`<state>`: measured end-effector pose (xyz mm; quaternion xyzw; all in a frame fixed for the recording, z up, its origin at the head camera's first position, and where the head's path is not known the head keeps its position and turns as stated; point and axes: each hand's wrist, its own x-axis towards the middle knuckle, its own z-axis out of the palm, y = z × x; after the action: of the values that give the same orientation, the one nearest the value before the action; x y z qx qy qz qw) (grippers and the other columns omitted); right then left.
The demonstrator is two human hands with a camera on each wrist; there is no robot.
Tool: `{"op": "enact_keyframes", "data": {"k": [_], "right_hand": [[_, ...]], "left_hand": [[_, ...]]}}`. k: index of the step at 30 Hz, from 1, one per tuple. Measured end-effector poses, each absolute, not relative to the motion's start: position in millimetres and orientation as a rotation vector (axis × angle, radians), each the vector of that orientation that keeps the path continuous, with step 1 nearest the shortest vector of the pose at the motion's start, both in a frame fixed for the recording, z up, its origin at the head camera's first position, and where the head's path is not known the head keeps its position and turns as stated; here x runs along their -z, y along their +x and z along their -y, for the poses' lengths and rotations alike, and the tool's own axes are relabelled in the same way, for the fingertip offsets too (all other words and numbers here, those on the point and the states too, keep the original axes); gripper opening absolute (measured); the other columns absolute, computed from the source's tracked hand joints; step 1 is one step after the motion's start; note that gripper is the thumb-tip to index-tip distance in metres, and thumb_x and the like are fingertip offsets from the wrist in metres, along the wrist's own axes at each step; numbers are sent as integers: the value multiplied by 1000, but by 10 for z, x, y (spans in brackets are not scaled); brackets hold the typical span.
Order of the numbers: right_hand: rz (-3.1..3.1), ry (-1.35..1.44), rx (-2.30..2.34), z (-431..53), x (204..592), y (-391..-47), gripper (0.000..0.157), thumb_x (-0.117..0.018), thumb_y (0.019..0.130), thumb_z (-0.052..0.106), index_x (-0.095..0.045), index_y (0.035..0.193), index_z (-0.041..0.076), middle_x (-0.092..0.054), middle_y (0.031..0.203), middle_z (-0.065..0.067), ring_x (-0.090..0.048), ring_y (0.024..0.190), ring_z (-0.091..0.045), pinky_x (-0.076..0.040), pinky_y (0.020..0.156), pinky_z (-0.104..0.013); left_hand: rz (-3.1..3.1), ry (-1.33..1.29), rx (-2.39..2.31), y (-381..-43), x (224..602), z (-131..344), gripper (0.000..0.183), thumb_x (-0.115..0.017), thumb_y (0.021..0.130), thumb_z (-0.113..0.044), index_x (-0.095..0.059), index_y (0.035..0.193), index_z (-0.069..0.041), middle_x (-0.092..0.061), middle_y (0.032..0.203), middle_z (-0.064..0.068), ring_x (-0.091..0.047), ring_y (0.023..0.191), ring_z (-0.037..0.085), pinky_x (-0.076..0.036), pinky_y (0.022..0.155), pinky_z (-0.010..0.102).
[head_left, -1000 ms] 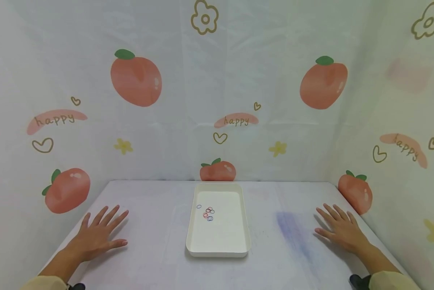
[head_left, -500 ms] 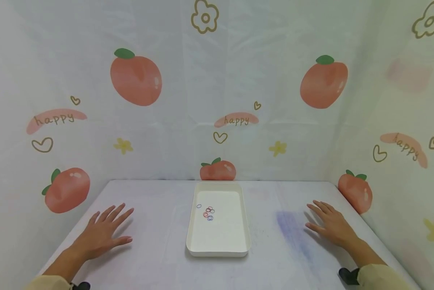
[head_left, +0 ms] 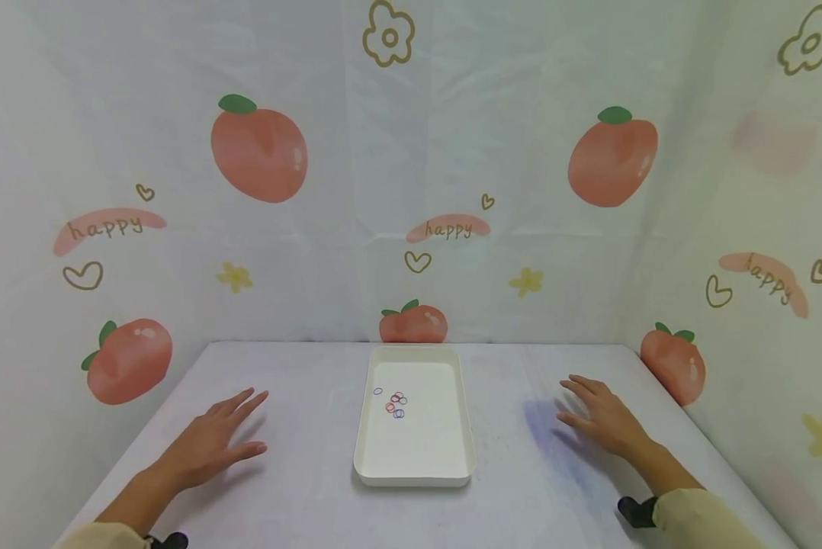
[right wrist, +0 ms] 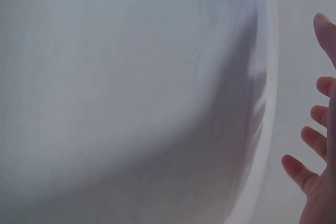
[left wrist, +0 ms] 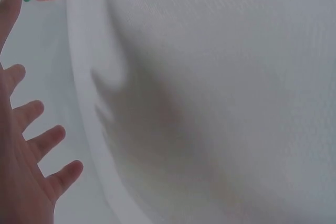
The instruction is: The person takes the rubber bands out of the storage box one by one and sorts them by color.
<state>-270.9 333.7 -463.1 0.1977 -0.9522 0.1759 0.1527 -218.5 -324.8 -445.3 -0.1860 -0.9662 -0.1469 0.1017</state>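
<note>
Well, left hand [head_left: 205, 450]: with fingers loosely extended, gripping nothing; well left of the one white tray [head_left: 431, 450]; cut off in the left wrist view.
Right hand [head_left: 606, 419]: likewise extended, gripping nothing; well right of the tray; cut off in its wrist view.
Rings [head_left: 395, 399]: inside the tray, toward its far left; one blue apart, several red and blue clustered, overlapping, hard to count.
Sleeves [head_left: 702, 518]: two, nearer than the tray, cut off below.
</note>
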Motion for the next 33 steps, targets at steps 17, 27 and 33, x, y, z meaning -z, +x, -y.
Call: {"op": "enact_keyframes", "data": {"k": [17, 27, 33], "right_hand": [[2678, 544, -758, -2873, 4632, -2864, 59, -68, 91, 37, -52, 136, 3, -46, 141, -20, -37, 130, -41, -33, 102, -62], [2587, 542, -926, -2550, 4599, -2905, 53, -71, 90, 29, -55, 132, 2, -52, 136, -19, -47, 123, -37, -51, 87, -50], [2526, 533, -1033, -2354, 4578, -2895, 49, -72, 88, 24, -57, 129, 0, -57, 130, -18, -54, 115, -37, -53, 82, -48]], "left_hand": [[2760, -571, 728, -2254, 4507, 2897, 70, -68, 89, -42, -42, 147, -15, -41, 147, 15, -38, 132, 41, -34, 96, 68], [2660, -530, 1067, -2293, 4551, 2465, 61, -67, 92, -30, -43, 146, -13, -44, 145, 13, -50, 122, 36, -43, 95, 59], [2620, -490, 1199, -2289, 4590, 2304, 57, -66, 93, -26, -44, 145, -16, -45, 145, 13, -53, 121, 33, -48, 93, 53]]}}
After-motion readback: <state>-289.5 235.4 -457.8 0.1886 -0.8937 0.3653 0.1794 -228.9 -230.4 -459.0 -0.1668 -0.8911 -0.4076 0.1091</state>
